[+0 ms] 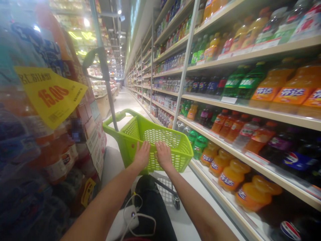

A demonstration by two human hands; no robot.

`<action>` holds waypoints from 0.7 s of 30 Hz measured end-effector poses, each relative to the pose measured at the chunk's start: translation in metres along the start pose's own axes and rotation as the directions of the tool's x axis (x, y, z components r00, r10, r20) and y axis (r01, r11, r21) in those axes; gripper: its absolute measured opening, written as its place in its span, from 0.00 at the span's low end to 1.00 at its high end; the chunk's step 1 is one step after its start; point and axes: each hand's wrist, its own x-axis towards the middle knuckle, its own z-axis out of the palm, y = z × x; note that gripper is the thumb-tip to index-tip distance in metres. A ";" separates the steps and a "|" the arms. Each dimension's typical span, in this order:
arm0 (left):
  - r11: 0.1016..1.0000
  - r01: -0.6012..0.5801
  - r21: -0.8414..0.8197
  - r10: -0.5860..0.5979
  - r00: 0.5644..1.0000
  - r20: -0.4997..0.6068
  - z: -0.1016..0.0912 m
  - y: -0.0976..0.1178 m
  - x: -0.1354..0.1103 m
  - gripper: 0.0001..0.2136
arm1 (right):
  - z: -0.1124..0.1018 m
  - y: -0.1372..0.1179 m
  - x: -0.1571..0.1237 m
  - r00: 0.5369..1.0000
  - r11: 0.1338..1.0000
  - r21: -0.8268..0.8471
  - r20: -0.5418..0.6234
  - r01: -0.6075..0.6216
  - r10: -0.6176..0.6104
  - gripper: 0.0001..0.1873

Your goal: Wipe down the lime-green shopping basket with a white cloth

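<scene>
Green basket (153, 163): left hand (142, 154) and right hand (164, 155) both grip its near rim.

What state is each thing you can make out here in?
Green basket: upright, open-topped.
Left hand: touching the basket's near side.
Right hand: touching the same side; grip unclear.
Grey pole: slanted.
Price sign: tilted, reading 15.00.
White device: lying by the lap; on or off unclear.
Ceiling light: lit.
</scene>
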 end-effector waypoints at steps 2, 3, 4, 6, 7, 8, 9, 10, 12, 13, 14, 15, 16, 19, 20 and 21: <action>1.000 0.002 -0.005 -0.002 1.000 0.004 -0.002 0.001 0.001 0.31 | 0.000 0.009 -0.003 1.000 1.000 -0.015 0.016 -0.004 0.004 0.25; 1.000 -0.001 -0.008 0.001 1.000 0.005 -0.003 0.001 0.001 0.30 | 0.001 0.014 -0.004 1.000 1.000 -0.020 0.017 -0.014 0.015 0.24; 1.000 -0.002 -0.010 0.002 1.000 0.006 -0.004 0.002 0.001 0.30 | 0.001 0.018 -0.006 1.000 0.999 -0.024 0.012 -0.027 0.027 0.23; 1.000 0.004 -0.016 -0.004 1.000 0.003 -0.007 0.003 0.002 0.29 | 0.003 0.024 -0.008 0.998 0.998 -0.024 -0.006 -0.056 0.056 0.20; 1.000 0.009 -0.019 -0.009 1.000 -0.003 -0.008 0.005 0.003 0.29 | 0.004 0.026 -0.008 0.997 0.997 -0.021 -0.017 -0.070 0.069 0.20; 1.000 0.013 -0.022 -0.013 1.000 -0.010 -0.009 0.006 0.003 0.28 | 0.004 0.027 -0.008 0.996 0.997 -0.018 -0.029 -0.080 0.079 0.19; 1.000 0.015 -0.025 -0.016 1.000 -0.020 -0.010 0.008 0.004 0.28 | 0.005 0.028 -0.008 0.996 0.996 -0.014 -0.040 -0.085 0.085 0.19; 0.999 0.018 -0.028 -0.018 0.999 -0.031 -0.010 0.009 0.004 0.28 | 0.005 0.028 -0.009 0.995 0.996 -0.011 -0.051 -0.085 0.084 0.18; 0.999 0.019 -0.033 -0.021 0.999 -0.044 -0.011 0.010 0.004 0.28 | 0.005 0.028 -0.009 0.995 0.997 -0.006 -0.067 -0.075 0.075 0.18; 0.999 0.017 -0.035 -0.019 0.999 -0.047 -0.011 0.010 0.004 0.28 | 0.004 0.029 -0.009 0.995 0.998 -0.004 -0.073 -0.069 0.069 0.18; 0.999 0.013 -0.036 -0.015 0.999 -0.047 -0.011 0.009 0.003 0.28 | 0.003 0.031 -0.010 0.995 0.998 -0.003 -0.079 -0.068 0.067 0.17; 0.999 0.009 -0.035 -0.010 0.999 -0.048 -0.011 0.008 0.003 0.28 | 0.001 0.034 -0.011 0.994 0.997 -0.004 -0.083 -0.072 0.071 0.17; 0.999 0.003 -0.033 -0.005 0.999 -0.047 -0.011 0.007 0.003 0.28 | 0.000 0.038 -0.012 0.993 0.996 -0.005 -0.087 -0.084 0.083 0.17; 1.000 0.001 -0.016 -0.002 0.999 -0.041 -0.011 0.007 0.004 0.28 | -0.004 0.049 -0.016 0.984 0.989 -0.009 -0.106 -0.147 0.145 0.16; 1.000 0.012 -0.010 -0.013 0.999 -0.038 -0.011 0.009 0.005 0.28 | -0.004 0.051 -0.016 0.981 0.987 -0.008 -0.113 -0.162 0.160 0.16; 1.000 0.016 -0.007 -0.017 0.999 -0.036 -0.010 0.011 0.006 0.28 | -0.003 0.053 -0.017 0.979 0.986 -0.004 -0.120 -0.166 0.164 0.17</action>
